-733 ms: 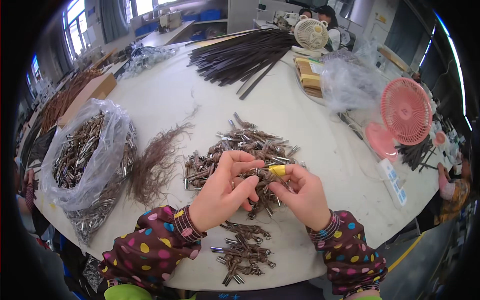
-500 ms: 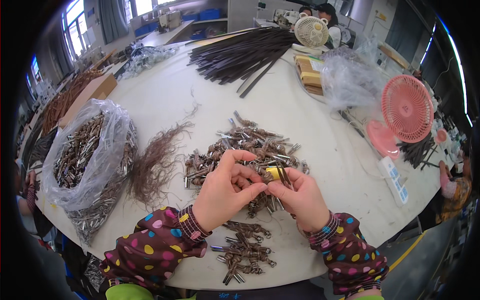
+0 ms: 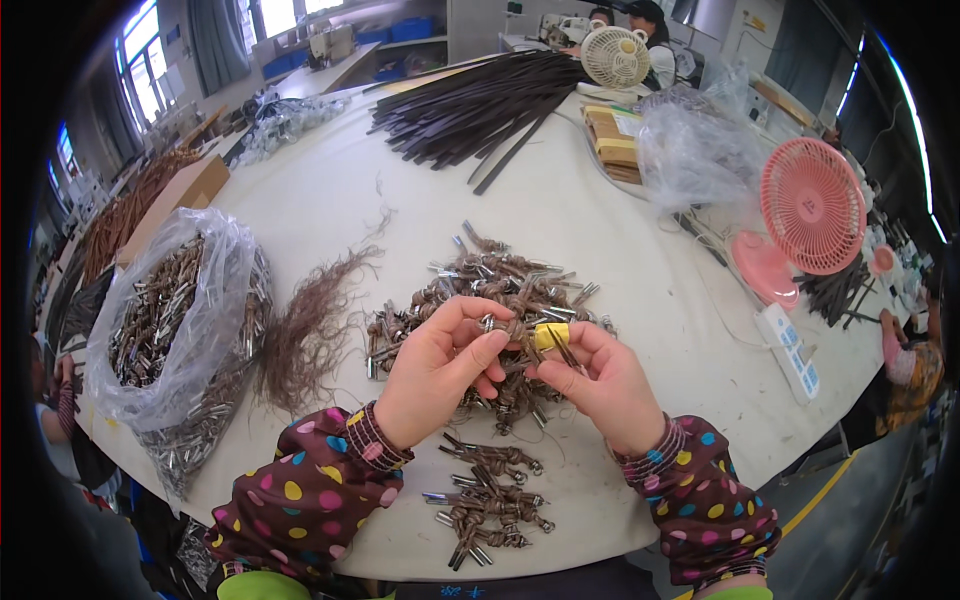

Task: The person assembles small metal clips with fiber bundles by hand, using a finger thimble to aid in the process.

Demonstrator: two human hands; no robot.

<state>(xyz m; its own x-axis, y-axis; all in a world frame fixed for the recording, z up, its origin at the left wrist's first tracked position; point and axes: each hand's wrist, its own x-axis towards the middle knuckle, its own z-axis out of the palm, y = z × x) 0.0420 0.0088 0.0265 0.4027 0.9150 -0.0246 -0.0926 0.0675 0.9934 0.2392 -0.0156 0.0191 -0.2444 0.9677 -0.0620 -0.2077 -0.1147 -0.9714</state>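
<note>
My left hand (image 3: 425, 375) pinches a knotted brown cord piece (image 3: 512, 328) with a shiny metal part between thumb and fingers. Close beside it, my right hand (image 3: 610, 395) grips a small dark tool with two slim arms (image 3: 566, 352), like thread snips; its tip is hard to make out. Yellow wrapping (image 3: 551, 336) shows at the right fingers, whether on a finger or the tool I cannot tell. Under and beyond both hands lies a pile of knotted cord pieces (image 3: 470, 285) with silvery metal ends. A smaller group of such pieces (image 3: 490, 505) lies nearer, between my forearms.
A clear plastic bag (image 3: 215, 350) full of similar pieces stands at left, beside loose brown threads (image 3: 310, 340). Dark strips (image 3: 470, 105) lie at the far side. On the right are a pink fan (image 3: 812, 205), a power strip (image 3: 788, 350) and plastic bags (image 3: 695, 160). Other people sit around the table.
My hands have drawn slightly apart. The left fingers now show more of the cord piece and its metal part, while the dark tool has tilted in my right hand.
</note>
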